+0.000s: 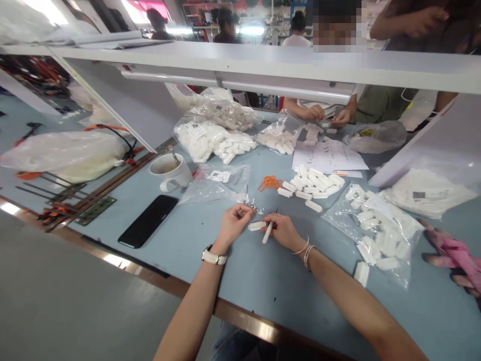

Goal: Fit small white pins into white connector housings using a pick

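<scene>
My right hand is closed around a small oblong white plastic piece and a slim white-handled tool with a thin dark tip pointing up and away. Just left of it, my left hand has its thumb and fingers pinched together; what they hold, if anything, is too small to make out. Tiny white bits lie scattered just beyond the fingertips. Behind the hands sit a small heap of orange plastic pieces and a pile of similar oblong white pieces.
An open clear bag of white pieces lies at right, near a pink-and-black glove. At left are a black phone and a mug with a spoon. Filled bags stand beneath the shelf. Another person's hands work opposite.
</scene>
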The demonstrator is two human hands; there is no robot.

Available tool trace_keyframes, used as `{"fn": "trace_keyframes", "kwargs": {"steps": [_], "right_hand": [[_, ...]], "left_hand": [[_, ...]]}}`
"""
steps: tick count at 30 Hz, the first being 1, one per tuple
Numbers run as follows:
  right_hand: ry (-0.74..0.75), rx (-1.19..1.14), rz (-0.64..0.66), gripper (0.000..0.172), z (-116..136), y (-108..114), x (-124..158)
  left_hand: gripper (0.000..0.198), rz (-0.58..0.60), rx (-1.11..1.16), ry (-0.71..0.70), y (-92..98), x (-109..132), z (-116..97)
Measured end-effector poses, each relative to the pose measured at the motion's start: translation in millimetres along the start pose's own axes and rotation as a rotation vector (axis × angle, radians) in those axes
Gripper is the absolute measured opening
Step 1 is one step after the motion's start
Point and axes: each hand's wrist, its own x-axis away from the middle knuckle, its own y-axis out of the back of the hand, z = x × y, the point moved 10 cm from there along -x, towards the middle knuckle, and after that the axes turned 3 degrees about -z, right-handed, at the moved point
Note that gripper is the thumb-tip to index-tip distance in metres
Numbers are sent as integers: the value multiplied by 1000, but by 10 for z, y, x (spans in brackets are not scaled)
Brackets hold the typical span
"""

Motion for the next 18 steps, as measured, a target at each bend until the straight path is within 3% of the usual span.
{"fn": "trace_keyframes", "kwargs": {"steps": [9,13,18], "right_hand": [[-22,-26,14,19,-16,-1,-7],[-28,-44,13,19,-15,2,-2],[-26,-58,15,18,-19,-4,-3]], "left_hand": [[25,78,314,153,-78,29,89],[30,90,272,155,-77,15,168],[28,147,132,105,-102,28,97]]}}
